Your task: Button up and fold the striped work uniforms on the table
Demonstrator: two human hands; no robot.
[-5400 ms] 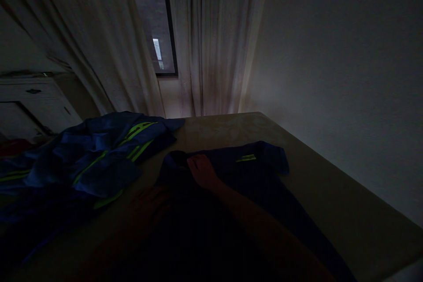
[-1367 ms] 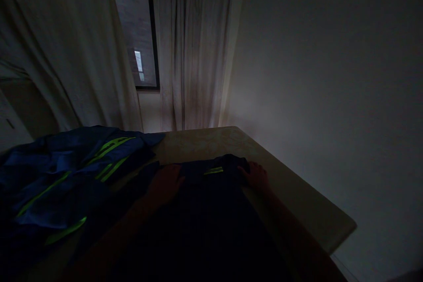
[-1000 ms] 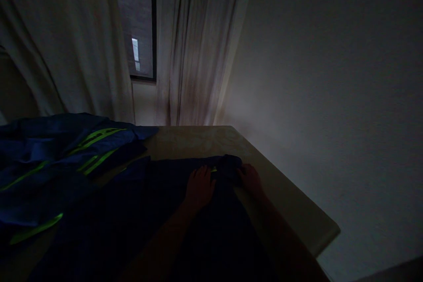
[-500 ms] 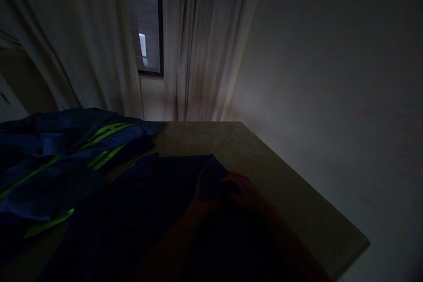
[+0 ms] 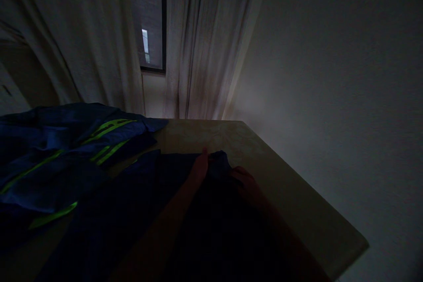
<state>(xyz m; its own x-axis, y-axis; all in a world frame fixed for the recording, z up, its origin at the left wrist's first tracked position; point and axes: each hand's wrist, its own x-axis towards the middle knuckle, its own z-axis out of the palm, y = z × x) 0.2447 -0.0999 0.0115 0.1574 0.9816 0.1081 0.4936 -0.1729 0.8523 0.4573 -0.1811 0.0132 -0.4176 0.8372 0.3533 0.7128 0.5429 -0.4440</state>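
Note:
A dark navy garment [image 5: 132, 194] is spread over the near part of the table; its exact kind is lost in the dim light. My left hand [image 5: 199, 166] grips its far edge, the fingertips pointing away from me. Just to the right, my right hand [image 5: 245, 184] has its fingers curled on the garment's right corner. Between the two hands the cloth is bunched up and slightly raised. The lower body of the garment is almost black, so its folds cannot be made out.
Blue clothing with bright yellow-green stripes [image 5: 109, 130] lies heaped on the left of the table [image 5: 297, 211]. The table's right edge runs beside a pale wall [image 5: 330, 75]. Long curtains [image 5: 211, 44] hang at a narrow window [image 5: 147, 13] beyond.
My left hand has moved away from me to the garment's far edge. The corner flap that stood up between my hands is now lower and bunched. My right hand has shifted slightly right.

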